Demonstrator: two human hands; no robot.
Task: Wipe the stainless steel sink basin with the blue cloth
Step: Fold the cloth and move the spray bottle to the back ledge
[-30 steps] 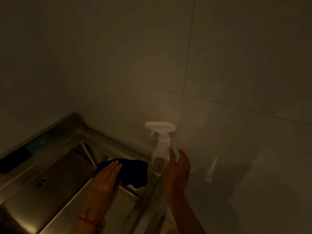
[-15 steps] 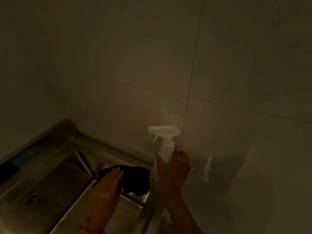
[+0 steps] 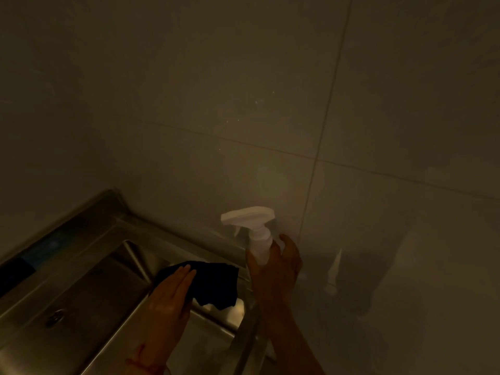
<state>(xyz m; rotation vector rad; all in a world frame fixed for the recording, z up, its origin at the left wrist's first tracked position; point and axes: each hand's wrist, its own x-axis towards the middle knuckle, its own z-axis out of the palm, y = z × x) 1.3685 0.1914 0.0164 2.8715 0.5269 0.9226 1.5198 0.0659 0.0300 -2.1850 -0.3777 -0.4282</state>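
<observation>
Cloth (image 3: 213,282) under L hand (image 3: 170,293), sink (image 3: 89,288) corner.

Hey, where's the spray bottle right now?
The white spray bottle is low and right of centre in the head view, gripped by the right hand at the sink's right end, against the tiled wall.
</observation>
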